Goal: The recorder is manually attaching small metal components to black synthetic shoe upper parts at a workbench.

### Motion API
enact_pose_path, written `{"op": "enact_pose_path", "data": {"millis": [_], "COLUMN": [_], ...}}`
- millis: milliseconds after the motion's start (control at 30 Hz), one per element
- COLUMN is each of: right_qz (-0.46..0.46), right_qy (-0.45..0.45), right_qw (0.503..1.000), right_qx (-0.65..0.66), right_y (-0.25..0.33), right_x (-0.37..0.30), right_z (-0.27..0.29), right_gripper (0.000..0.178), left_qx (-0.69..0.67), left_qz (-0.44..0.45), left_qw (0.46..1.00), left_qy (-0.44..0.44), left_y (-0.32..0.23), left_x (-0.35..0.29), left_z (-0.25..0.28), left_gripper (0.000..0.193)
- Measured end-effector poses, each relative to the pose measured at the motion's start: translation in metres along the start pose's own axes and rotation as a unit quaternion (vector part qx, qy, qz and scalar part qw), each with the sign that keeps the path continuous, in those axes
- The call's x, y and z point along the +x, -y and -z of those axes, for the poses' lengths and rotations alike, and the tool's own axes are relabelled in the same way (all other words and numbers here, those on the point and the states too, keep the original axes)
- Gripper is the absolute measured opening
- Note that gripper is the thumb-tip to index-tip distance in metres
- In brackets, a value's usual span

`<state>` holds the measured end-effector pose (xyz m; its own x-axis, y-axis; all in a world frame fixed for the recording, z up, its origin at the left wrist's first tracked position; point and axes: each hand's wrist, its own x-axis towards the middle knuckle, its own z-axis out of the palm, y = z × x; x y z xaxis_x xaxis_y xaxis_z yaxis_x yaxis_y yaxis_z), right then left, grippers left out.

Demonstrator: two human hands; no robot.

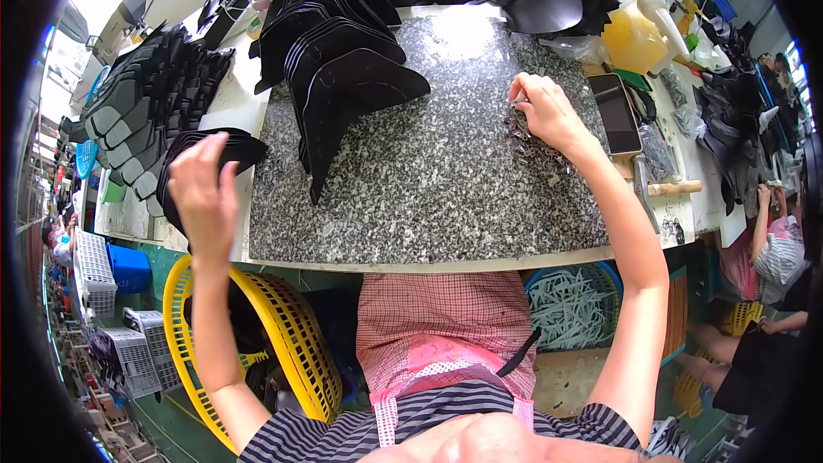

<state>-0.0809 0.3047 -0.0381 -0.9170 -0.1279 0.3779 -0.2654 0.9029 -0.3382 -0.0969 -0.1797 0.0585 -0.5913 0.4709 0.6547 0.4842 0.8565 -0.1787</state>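
My left hand [204, 193] is at the left edge of the speckled stone slab [411, 197], fingers stretched and thumb apart. It is over a small stack of curved black pieces [244, 147], perhaps touching it. Over the right part of the slab, my right hand [553, 116] has thumb and fingers pinched on a tiny shiny bit, too small to name. Close by that hand lie scattered small dark metal bits [533, 144]. A fanned row of black shoe-upper-like pieces [360, 77] spreads over the slab's far left, between my hands.
More black pieces with grey patches [141, 111] overlap at left. Right of the slab lie a phone [614, 111], a wooden handle [675, 188] and a yellow container [634, 39]. Below stand a yellow basket [296, 339] and a blue basket of pale strips [566, 309]. Other people sit at far right.
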Motion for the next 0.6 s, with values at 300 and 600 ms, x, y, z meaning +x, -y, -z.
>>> {"op": "enact_pose_path", "data": {"millis": [300, 600], "right_qz": [-0.053, -0.051], "right_qy": [0.067, 0.071], "right_qw": [0.995, 0.983], "right_qx": [0.058, 0.164], "right_y": [-0.001, 0.013], "right_x": [0.013, 0.007], "right_z": [0.005, 0.018], "right_gripper": [0.033, 0.037], "left_qx": [-0.424, -0.565], "left_qz": [-0.034, 0.044], "left_qw": [0.904, 0.802], "left_qy": [0.054, 0.188], "left_y": [-0.172, -0.22], "left_x": [0.025, 0.07], "left_z": [-0.033, -0.109], "left_gripper": [0.03, 0.032]}}
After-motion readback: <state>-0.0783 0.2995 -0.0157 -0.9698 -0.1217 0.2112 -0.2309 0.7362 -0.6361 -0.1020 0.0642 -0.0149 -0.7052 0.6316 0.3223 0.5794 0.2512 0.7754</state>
